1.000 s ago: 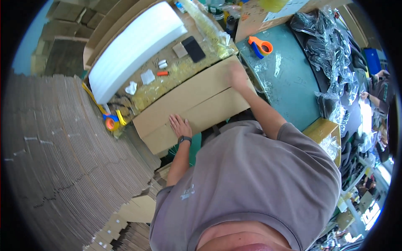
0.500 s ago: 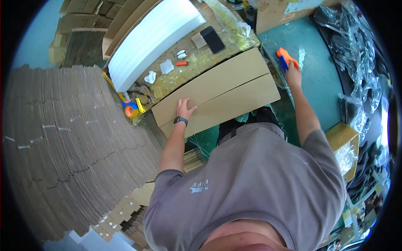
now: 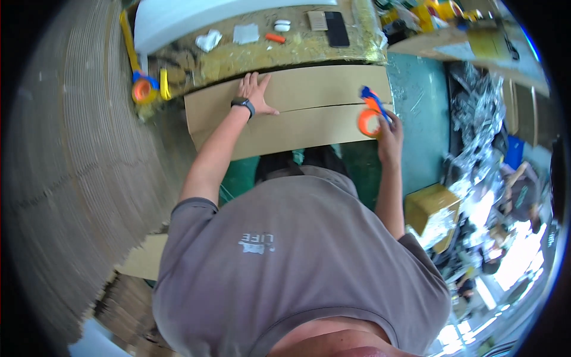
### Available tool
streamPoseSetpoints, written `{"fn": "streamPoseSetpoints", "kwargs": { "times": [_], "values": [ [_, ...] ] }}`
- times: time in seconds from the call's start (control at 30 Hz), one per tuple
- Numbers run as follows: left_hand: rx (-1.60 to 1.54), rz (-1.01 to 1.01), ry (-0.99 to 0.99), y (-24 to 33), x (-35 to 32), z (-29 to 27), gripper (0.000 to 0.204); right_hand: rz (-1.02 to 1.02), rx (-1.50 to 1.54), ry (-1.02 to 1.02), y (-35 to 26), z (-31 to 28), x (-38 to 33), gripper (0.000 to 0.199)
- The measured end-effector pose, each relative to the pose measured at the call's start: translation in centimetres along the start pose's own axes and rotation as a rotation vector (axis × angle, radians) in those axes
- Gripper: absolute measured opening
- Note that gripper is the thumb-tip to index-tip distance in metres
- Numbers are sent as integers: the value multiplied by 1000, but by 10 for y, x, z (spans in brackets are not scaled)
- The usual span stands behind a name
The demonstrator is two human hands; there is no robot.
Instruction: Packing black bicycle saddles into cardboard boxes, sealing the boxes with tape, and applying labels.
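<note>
In front of me lies a long brown cardboard box [image 3: 315,126], its two top flaps meeting along a seam. My left hand [image 3: 254,95] rests on its left part, fingers spread and thumb out near the seam. My right hand [image 3: 391,132] is closed round an orange and blue tape dispenser [image 3: 369,122] at the box's right end. The dispenser is over the end of the seam; whether it touches the cardboard I cannot tell.
Beyond the box, a worn bench [image 3: 297,55] holds a dark phone [image 3: 337,30], crumpled paper [image 3: 208,40] and a small orange piece [image 3: 275,38]. Another tape dispenser [image 3: 143,89] is at its left corner. Flattened cartons [image 3: 89,143] are stacked left; clear plastic film [image 3: 479,113] lies right. Another person [image 3: 523,193] is far right.
My right hand has brought the tape dispenser from the green surface on the right over to the box's right end. My left hand stays on the box. The whole view has turned.
</note>
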State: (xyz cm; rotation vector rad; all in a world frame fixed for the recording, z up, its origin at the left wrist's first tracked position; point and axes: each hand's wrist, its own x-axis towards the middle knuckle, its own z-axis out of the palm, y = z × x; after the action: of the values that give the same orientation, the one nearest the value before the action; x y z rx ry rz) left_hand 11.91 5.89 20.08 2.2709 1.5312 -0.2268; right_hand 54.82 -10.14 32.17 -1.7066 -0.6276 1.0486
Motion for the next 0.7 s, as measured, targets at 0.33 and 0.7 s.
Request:
{"fn": "streamPoseSetpoints", "kwargs": {
  "times": [0.33,0.7],
  "values": [
    [-140,-122,104,20,-127,29,145,-300,-1338,-778,-26,388,126,59],
    [-205,-240,50,-8,-120,57,143,-227,-1536,-962,-19,390,90,48]
  ]
}}
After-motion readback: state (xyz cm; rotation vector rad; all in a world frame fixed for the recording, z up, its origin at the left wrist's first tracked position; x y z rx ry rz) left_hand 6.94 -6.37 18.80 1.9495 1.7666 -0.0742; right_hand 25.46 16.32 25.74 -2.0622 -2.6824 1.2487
